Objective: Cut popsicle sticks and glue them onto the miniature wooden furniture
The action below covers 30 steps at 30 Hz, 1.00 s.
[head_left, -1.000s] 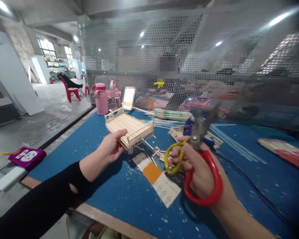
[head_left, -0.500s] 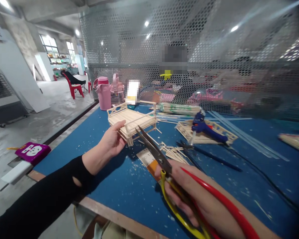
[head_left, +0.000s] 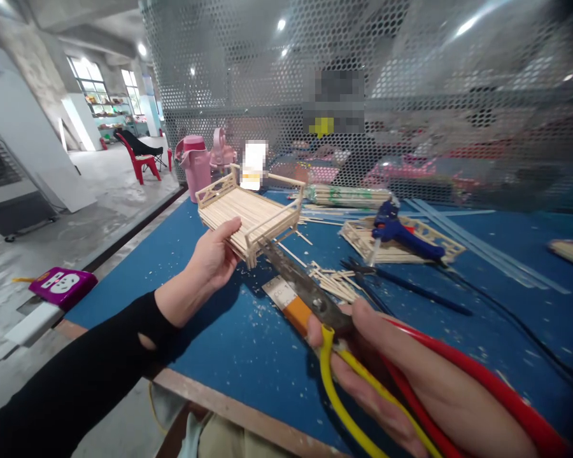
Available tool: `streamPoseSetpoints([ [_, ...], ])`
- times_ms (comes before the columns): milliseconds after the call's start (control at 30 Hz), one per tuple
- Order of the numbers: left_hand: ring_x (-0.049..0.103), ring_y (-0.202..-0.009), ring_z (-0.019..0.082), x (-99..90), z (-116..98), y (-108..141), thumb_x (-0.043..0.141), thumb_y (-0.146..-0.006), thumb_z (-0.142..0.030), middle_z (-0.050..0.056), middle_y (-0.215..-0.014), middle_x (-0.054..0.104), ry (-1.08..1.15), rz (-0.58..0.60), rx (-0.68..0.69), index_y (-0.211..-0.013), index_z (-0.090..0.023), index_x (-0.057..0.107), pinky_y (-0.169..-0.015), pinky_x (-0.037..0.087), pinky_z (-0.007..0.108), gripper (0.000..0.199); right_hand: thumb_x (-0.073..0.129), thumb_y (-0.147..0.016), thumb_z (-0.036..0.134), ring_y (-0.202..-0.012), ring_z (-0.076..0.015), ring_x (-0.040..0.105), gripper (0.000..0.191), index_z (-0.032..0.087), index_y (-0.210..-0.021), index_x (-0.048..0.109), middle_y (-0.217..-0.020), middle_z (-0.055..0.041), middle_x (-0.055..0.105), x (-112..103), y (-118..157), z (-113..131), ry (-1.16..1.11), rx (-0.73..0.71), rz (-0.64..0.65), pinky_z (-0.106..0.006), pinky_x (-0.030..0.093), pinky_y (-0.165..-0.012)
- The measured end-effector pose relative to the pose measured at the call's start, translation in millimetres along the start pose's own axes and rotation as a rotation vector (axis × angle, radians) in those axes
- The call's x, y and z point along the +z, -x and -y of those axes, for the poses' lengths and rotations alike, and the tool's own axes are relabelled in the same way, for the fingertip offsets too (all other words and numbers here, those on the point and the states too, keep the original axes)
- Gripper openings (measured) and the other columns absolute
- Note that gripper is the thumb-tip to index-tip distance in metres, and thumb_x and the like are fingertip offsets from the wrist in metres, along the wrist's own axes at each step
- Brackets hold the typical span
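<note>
My left hand (head_left: 216, 257) grips the near left edge of a small bed-like model made of wooden sticks (head_left: 242, 213), its thumb lying on the slatted top. The model is held above the table, tilted, with low railings around its sides. In my right hand (head_left: 386, 369) are large scissors (head_left: 310, 292) with red and yellow handles. Their blades look nearly closed, and the tips reach the near corner of the model; whether they touch it I cannot tell. Below the scissors lies a flat brush (head_left: 289, 305) with an orange and white handle.
Loose cut sticks (head_left: 334, 280) lie right of the blades. A blue glue gun (head_left: 405, 235) rests on another stick frame (head_left: 353, 240), beside black-handled pliers (head_left: 420, 289). Behind stand a pink jug (head_left: 197, 168), bagged sticks (head_left: 348, 196) and a perforated metal screen (head_left: 248, 70).
The scissor blades have come closer together, with their tips at the model's near corner. The model has tipped so more of its top shows. The view has shifted slightly.
</note>
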<state>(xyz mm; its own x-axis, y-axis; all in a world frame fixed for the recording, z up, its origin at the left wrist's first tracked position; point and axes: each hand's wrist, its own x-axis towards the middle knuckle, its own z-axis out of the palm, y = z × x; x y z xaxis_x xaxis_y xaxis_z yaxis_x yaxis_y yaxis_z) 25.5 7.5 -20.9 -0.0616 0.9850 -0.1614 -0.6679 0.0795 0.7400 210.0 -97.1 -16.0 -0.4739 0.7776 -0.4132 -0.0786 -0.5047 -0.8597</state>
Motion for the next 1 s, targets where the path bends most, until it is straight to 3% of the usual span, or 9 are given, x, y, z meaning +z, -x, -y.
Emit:
streamPoseSetpoints([
  [200, 0.061, -0.049, 0.012, -2.2, 2.9, -1.3, 0.052, -0.082, -0.008, 0.003, -0.061, 0.068, -0.003, 0.036, 0.018, -0.096, -0.008, 0.062, -0.055, 0.049, 0.023, 0.017, 0.048, -0.072, 0.075, -0.028, -0.0044, 0.024, 0.052, 0.026, -0.086, 0.055, -0.039, 0.0078, 0.042, -0.7, 1.2, -2.8, 0.009, -0.016, 0.044, -0.014, 0.024, -0.03],
  [400, 0.061, -0.05, 0.012, -6.5, 6.9, -3.7, 0.062, -0.074, -0.01, 0.004, -0.07, 0.071, 0.012, 0.068, 0.067, -0.088, -0.011, 0.061, -0.051, 0.047, 0.023, 0.014, 0.049, -0.068, 0.078, -0.026, -0.005, 0.025, 0.054, 0.026, -0.08, 0.056, -0.034, 0.0085, 0.039, -2.4, -2.2, -7.8, 0.102, -0.038, -0.044, -0.015, 0.024, -0.029],
  [600, 0.06, -0.051, 0.01, -5.9, 10.5, -2.3, 0.065, -0.072, -0.007, 0.001, -0.065, 0.069, 0.078, 0.038, 0.146, -0.083, -0.012, 0.061, -0.048, 0.046, 0.019, 0.012, 0.047, -0.073, 0.074, -0.029, -0.0033, 0.025, 0.056, 0.02, -0.058, 0.046, -0.038, 0.0069, 0.04, 8.6, 1.3, -5.0, 0.307, -0.114, -0.156, -0.016, 0.02, -0.031],
  [700, 0.06, -0.052, 0.01, -4.4, 12.5, -0.7, 0.065, -0.073, -0.007, 0.0, -0.066, 0.069, 0.099, 0.012, 0.164, -0.083, -0.013, 0.062, -0.049, 0.046, 0.019, 0.012, 0.041, -0.075, 0.076, -0.032, -0.0038, 0.024, 0.057, 0.021, -0.062, 0.046, -0.041, 0.0077, 0.037, 11.3, 1.4, -0.8, 0.412, -0.154, -0.207, -0.017, 0.018, -0.033],
  [1000, 0.059, -0.051, 0.009, -3.4, 14.4, 0.2, 0.065, -0.073, -0.008, 0.0, -0.067, 0.068, 0.07, -0.013, 0.138, -0.082, -0.013, 0.061, -0.046, 0.045, 0.019, 0.011, 0.047, -0.076, 0.071, -0.044, -0.0078, 0.029, 0.053, 0.021, -0.062, 0.045, -0.049, 0.0054, 0.036, -0.6, -0.2, 5.0, 0.674, -0.206, -0.208, -0.023, 0.021, -0.041],
])
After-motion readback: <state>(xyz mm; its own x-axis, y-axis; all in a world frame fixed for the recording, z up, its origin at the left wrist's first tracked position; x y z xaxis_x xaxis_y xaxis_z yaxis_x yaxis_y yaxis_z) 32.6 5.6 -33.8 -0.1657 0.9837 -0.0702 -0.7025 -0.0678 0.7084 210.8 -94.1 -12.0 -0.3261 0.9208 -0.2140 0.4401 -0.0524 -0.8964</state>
